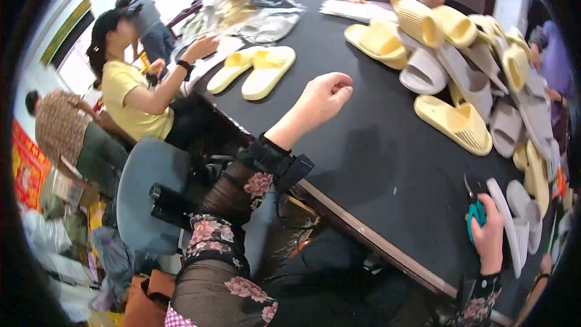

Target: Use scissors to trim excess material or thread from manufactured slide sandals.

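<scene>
My left hand [319, 104] hovers over the black tabletop, fingers loosely curled toward the thumb, with nothing visible in it. To its left, a pair of pale yellow slippers [269, 72] lies side by side on the table. At the lower right, my right hand [489, 236] is closed around small snips with teal handles [475, 218], their metal tip pointing away from me. Close beside that hand, a light-coloured slipper [509, 225] stands on its edge, and a grey slipper [525, 215] leans behind it. A single yellow slipper [454, 122] lies farther up, at the edge of a pile.
A heap of yellow and grey slippers [475, 82] covers the table's right side. Clear plastic bags [254, 21] and white sheets [357, 9] lie at the far end. A person in yellow [136, 100] sits at left, near a grey chair [151, 191]. Other people are around the table.
</scene>
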A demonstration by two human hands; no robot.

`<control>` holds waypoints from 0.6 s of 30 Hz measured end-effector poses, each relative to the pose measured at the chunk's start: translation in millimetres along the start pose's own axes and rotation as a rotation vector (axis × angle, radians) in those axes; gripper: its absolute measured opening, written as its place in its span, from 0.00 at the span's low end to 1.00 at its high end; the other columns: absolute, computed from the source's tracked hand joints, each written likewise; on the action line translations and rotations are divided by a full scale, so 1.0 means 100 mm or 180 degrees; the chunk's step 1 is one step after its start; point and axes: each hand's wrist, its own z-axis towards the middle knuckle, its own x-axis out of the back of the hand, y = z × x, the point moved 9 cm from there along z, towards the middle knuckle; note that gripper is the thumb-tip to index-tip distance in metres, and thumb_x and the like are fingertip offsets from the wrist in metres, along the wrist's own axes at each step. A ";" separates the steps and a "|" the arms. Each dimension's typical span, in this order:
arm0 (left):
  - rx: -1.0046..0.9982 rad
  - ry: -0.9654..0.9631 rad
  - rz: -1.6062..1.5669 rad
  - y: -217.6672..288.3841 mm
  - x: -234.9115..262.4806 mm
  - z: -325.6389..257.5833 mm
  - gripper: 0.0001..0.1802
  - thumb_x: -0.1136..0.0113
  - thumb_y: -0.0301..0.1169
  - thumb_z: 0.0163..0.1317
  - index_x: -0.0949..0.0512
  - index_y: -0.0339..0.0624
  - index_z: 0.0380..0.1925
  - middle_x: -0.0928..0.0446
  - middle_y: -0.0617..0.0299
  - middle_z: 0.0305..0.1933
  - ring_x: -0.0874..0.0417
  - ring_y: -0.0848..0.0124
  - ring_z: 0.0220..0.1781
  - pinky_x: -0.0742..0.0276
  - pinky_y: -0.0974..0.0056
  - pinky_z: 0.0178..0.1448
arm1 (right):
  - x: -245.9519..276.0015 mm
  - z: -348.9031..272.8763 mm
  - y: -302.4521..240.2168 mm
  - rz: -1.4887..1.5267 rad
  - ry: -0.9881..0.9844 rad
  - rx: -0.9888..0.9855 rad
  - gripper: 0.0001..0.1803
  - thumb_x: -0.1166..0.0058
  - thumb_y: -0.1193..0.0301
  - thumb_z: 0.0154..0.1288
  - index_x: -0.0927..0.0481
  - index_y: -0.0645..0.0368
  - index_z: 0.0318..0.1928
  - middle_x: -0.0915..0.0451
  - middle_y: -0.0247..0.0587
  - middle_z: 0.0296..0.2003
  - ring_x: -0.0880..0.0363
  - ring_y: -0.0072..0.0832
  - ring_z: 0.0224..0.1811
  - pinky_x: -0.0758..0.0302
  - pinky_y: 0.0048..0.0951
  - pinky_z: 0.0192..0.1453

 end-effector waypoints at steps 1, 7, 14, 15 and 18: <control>0.0022 0.0098 0.0032 -0.13 0.13 -0.04 0.14 0.45 0.30 0.61 0.25 0.34 0.43 0.22 0.60 0.36 0.24 0.75 0.36 0.27 0.69 0.42 | -0.01 0.00 -0.04 -0.0080 -0.0017 0.0013 0.22 0.48 0.82 0.49 0.29 0.65 0.49 0.24 0.53 0.34 0.23 0.40 0.35 0.28 0.33 0.41; -0.0470 0.1126 0.1844 -0.45 0.78 -0.16 0.17 0.40 0.33 0.54 0.25 0.39 0.44 0.28 0.50 0.49 0.30 0.52 0.53 0.34 0.51 0.54 | -0.10 -0.02 0.11 0.0209 -0.0072 -0.0066 0.22 0.52 0.85 0.48 0.30 0.69 0.49 0.25 0.48 0.35 0.23 0.34 0.34 0.27 0.30 0.42; 0.1005 0.0667 0.2974 -1.36 1.21 0.02 0.34 0.39 0.52 0.52 0.30 0.41 0.53 0.32 0.45 0.55 0.32 0.47 0.56 0.36 0.45 0.57 | -0.16 -0.01 0.28 0.0472 -0.0174 -0.0257 0.25 0.55 0.87 0.48 0.32 0.69 0.51 0.27 0.45 0.35 0.23 0.28 0.33 0.27 0.26 0.43; 0.1391 0.0363 0.2921 -1.51 1.20 0.01 0.35 0.39 0.53 0.52 0.30 0.41 0.53 0.32 0.44 0.56 0.31 0.47 0.56 0.36 0.46 0.57 | -0.16 -0.02 0.31 0.0546 -0.0159 -0.0369 0.25 0.55 0.87 0.48 0.32 0.69 0.52 0.27 0.44 0.35 0.23 0.27 0.33 0.27 0.26 0.42; 0.1450 0.0269 0.2559 -1.61 1.20 0.05 0.32 0.38 0.53 0.50 0.25 0.40 0.48 0.29 0.46 0.52 0.30 0.49 0.56 0.34 0.46 0.57 | -0.17 -0.02 0.29 0.0620 -0.0110 -0.0458 0.25 0.56 0.87 0.48 0.32 0.68 0.51 0.28 0.42 0.34 0.25 0.26 0.32 0.27 0.26 0.40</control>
